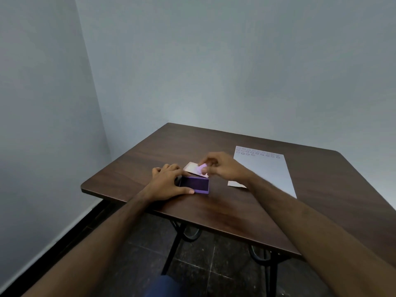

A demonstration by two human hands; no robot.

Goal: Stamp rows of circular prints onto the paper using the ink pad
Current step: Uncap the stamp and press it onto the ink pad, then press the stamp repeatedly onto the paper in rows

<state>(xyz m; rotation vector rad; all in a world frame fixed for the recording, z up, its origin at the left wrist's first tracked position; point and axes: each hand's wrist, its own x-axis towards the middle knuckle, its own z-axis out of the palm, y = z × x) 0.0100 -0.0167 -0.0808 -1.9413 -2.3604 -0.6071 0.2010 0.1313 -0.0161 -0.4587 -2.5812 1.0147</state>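
Note:
A purple ink pad (pixel 196 185) lies open on the dark wooden table (pixel 225 206), its dark inked face up. My left hand (pixel 169 183) rests on the pad's left side, thumb along its near edge. My right hand (pixel 218 166) hovers just behind the pad, fingers pinched on a small pale purple stamp (pixel 203 168). Behind the pad lies its pale lid (pixel 191 167), partly hidden by the stamp. A white sheet of paper (pixel 267 170) lies to the right, with rows of faint circular prints (pixel 257 152) along its far edge.
The table stands in a corner, with grey walls (pixel 214 71) behind and to the left. Its left edge (pixel 83 187) is close to my left hand. Black metal legs (pixel 177 243) and a dark tiled floor show below. My right forearm crosses the paper's near corner.

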